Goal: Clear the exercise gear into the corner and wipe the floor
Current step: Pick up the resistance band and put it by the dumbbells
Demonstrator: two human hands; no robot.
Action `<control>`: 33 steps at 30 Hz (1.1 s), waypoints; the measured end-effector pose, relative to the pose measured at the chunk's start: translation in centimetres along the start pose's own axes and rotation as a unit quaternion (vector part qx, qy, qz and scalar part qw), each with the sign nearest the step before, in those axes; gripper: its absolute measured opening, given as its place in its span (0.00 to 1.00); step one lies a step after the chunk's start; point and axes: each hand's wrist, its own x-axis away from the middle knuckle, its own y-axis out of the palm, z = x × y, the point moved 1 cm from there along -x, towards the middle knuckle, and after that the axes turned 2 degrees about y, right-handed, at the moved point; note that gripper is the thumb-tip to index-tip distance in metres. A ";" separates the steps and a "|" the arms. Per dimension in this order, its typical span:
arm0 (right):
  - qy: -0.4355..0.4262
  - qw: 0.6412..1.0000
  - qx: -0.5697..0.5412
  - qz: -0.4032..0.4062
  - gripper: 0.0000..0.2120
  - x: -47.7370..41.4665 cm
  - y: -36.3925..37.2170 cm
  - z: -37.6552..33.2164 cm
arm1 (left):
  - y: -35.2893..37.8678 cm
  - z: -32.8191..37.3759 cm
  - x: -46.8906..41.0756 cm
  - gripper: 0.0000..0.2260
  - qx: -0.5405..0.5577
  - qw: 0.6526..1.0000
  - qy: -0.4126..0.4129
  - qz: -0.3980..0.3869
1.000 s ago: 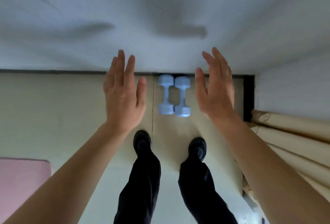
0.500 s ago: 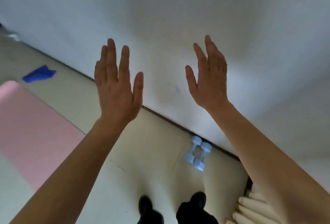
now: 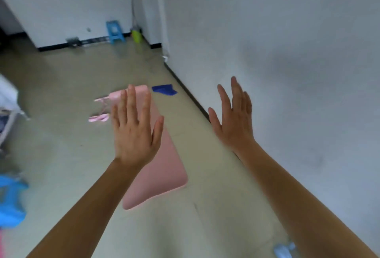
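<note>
A pink exercise mat point(image 3: 162, 167) lies flat on the beige floor, running away from me beside the right wall. Pink straps or a band point(image 3: 100, 111) lie at its far left end. A dark blue cloth point(image 3: 164, 89) lies on the floor past the mat, near the wall. My left hand point(image 3: 134, 132) is raised in the air over the mat, fingers straight, holding nothing. My right hand point(image 3: 233, 117) is raised beside the wall, fingers straight, also empty. A light blue dumbbell point(image 3: 284, 250) shows partly at the bottom edge under my right forearm.
A white wall point(image 3: 287, 51) runs along the right. At the far end stand a small blue stool point(image 3: 115, 31) and a green bottle point(image 3: 136, 35). Another blue stool point(image 3: 10, 200) and white furniture point(image 3: 8, 101) are at the left edge.
My view has swung up and left from the dumbbells by the wall to the room. The mat, cloth and far corner came into view. Both hands stayed raised and empty.
</note>
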 end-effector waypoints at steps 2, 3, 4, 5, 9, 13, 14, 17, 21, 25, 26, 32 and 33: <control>-0.023 0.999 -0.020 -0.010 0.29 -1.0 3.3 -6.2 | -1.5 -6.4 1.3 0.28 -0.032 0.999 -0.022 -0.016; -0.040 0.999 -0.028 -0.016 0.29 -1.5 4.9 -9.1 | -2.2 -9.5 1.9 0.28 -0.043 0.998 -0.036 -0.022; -0.059 0.997 -0.033 -0.022 0.29 -2.0 6.5 -11.9 | -2.8 -12.5 2.3 0.29 -0.054 0.997 -0.051 -0.029; -0.078 0.996 -0.036 -0.033 0.29 -2.5 8.2 -14.4 | -3.3 -15.4 2.8 0.29 -0.064 0.995 -0.065 -0.030; -0.131 0.988 -0.046 -0.063 0.29 -4.1 14.7 -21.7 | -3.3 -24.0 4.1 0.29 -0.088 0.988 -0.122 -0.025; -0.146 0.982 -0.059 -0.102 0.31 -6.4 22.5 -26.0 | -0.1 -31.1 4.1 0.29 -0.099 0.982 -0.152 -0.047; -0.149 0.981 -0.063 -0.107 0.31 -7.5 24.7 -26.8 | 1.0 -32.9 3.6 0.29 -0.100 0.981 -0.157 -0.054; -0.153 0.978 -0.077 -0.117 0.31 -11.4 31.6 -28.7 | 4.9 -38.3 1.4 0.29 -0.110 0.979 -0.152 -0.073; -0.113 0.979 -0.111 -0.127 0.32 -18.3 40.2 -32.5 | 9.0 -46.5 -3.5 0.29 -0.126 0.972 -0.170 -0.099; -0.124 0.974 -0.125 -0.142 0.32 -25.9 47.4 -38.7 | 10.9 -55.5 -8.5 0.29 -0.158 0.967 -0.173 -0.103; -0.124 0.973 -0.130 -0.148 0.32 -27.4 48.9 -40.3 | 11.1 -57.5 -9.3 0.29 -0.164 0.966 -0.177 -0.098; -0.172 0.960 -0.119 -0.184 0.31 -34.2 60.5 -51.5 | 14.0 -73.7 -11.6 0.29 -0.183 0.956 -0.210 -0.097; -0.178 0.959 -0.118 -0.186 0.32 -35.0 62.8 -53.3 | 15.0 -76.6 -11.7 0.29 -0.183 0.954 -0.216 -0.099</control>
